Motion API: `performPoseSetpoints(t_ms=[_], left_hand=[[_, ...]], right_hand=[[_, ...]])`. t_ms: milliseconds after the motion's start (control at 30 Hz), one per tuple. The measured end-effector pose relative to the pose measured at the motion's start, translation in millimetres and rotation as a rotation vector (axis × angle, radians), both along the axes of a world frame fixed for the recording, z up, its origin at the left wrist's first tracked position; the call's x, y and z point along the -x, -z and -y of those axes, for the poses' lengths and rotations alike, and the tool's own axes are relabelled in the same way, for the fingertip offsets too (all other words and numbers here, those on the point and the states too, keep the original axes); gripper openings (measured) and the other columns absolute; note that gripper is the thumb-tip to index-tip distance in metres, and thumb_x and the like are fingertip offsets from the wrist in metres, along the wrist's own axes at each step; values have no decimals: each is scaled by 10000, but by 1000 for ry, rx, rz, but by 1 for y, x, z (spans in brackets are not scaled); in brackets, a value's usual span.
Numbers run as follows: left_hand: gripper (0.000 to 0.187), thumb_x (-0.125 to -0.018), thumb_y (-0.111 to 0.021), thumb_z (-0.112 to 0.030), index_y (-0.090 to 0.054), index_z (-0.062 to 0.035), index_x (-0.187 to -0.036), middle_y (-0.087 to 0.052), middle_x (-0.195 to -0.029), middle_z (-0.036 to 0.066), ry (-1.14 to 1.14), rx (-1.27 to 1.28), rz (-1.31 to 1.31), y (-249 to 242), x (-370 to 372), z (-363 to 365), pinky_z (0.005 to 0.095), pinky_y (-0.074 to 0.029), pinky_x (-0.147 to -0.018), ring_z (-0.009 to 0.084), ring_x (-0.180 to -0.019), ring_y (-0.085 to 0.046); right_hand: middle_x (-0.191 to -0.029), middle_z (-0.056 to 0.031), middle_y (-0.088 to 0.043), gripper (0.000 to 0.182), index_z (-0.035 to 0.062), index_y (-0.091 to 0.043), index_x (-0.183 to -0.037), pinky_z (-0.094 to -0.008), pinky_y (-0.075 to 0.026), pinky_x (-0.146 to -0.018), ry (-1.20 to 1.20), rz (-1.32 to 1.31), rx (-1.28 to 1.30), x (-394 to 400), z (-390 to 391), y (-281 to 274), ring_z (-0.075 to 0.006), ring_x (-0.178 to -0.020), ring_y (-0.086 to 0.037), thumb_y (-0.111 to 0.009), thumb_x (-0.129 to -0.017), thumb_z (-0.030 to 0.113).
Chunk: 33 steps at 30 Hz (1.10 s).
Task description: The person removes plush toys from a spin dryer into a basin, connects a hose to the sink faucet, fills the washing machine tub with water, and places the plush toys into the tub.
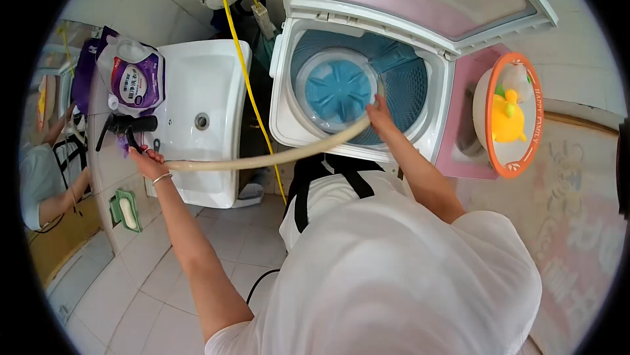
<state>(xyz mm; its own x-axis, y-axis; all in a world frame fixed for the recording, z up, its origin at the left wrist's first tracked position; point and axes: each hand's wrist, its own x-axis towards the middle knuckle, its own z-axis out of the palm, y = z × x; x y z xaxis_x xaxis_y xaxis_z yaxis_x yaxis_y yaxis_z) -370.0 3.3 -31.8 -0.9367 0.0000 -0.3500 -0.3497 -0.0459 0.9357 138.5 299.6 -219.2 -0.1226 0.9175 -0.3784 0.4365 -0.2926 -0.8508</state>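
A long beige hose (282, 158) runs from the sink side across to the washing machine. My left hand (149, 160) is closed around its left end, just below the black faucet (131, 124); whether the fingers also touch the faucet is hard to make out. At the other end, my right hand (379, 117) grips the hose over the rim of the open washing machine (282, 105). The hose's far end hangs inside the machine, partly behind my fingers. Down in the blue tub (338, 86), a ribbed blue disc shows at the bottom.
A white sink (197, 79) stands left of the machine, with a purple detergent bag (136, 83) on its back corner. A yellow cord (246, 73) hangs between them. Soap lies in a green dish (126, 210). On the right is an orange-rimmed basin (493, 73) holding a yellow toy.
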Motion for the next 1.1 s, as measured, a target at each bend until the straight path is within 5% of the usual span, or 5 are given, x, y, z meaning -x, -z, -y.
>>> performPoseSetpoints(t_ms=[433,533,633,900,1100], left_hand=[[403,-862,-504,-567,-503,-186,-729,-366,-481,-70,-28,-27,-72,29,22,12,224,-240,-334,60,-359,-314],[496,-864,-480,-581,-479,-166,-592,-376,-449,-50,-35,80,-85,26,19,12,240,-275,-333,73,-351,-347],[522,-867,-480,-566,-506,-113,-610,-395,-451,-24,-91,128,-91,17,11,6,257,-282,-336,93,-350,-359],[528,-869,-506,-534,-524,-68,-622,-419,-458,-7,-113,83,-106,7,2,5,248,-297,-365,91,-376,-384],[443,-911,-512,-385,-566,-22,-663,-524,-563,40,-98,89,-146,23,11,10,271,-344,-413,109,-461,-458]], right_hand=[[-488,-22,-462,409,104,-507,-623,-290,-238,-279,-749,295,659,-2,-22,-80,-114,-310,-323,-505,-866,433],[-882,-183,-659,475,-11,-617,-988,-385,-499,-645,-814,701,-406,13,-41,-40,-284,-733,-641,-531,-837,431],[-1052,-214,-636,527,-5,-559,-1168,-395,-463,-838,-1174,599,69,118,-14,-172,-320,-971,-618,-518,-853,415],[-799,-224,-612,481,77,-391,-1309,-452,-458,-667,-1406,-311,-766,439,171,-325,-389,-775,-598,-503,-851,171],[-975,-266,-622,637,158,-315,-1393,-460,-477,-744,-1535,176,-844,535,220,-291,-397,-879,-607,-517,-790,122]])
